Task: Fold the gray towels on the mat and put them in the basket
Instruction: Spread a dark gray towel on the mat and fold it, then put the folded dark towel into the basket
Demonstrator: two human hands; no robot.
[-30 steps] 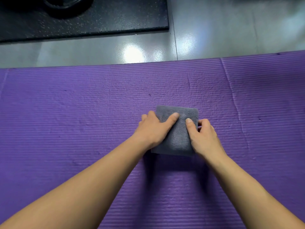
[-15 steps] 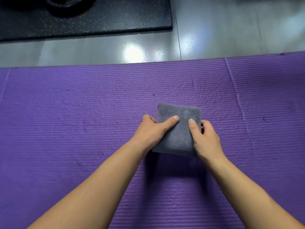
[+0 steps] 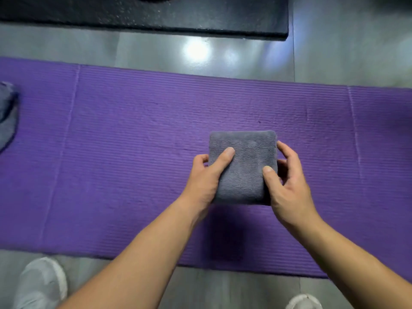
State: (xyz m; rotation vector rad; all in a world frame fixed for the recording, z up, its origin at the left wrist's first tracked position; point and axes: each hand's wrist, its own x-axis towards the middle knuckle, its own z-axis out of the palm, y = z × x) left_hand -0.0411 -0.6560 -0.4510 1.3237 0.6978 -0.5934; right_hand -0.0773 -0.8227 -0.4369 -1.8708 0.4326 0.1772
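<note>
Where: folded gray towel [image 3: 243, 166] held over the purple mat [image 3: 133, 152].
Left hand [image 3: 207, 175]: pinches its left edge.
Right hand [image 3: 287, 181]: pinches its right edge.
Handling: likely soft, light; grip both sides.

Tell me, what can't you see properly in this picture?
Head view:
- Basket: nowhere in frame.
- Second gray towel: blurred, cut off by the left edge.
- Right shoe: mostly cut off by the bottom edge.
- Each grip: some fingertips of the left hand and right hand hide behind the folded towel.
</note>
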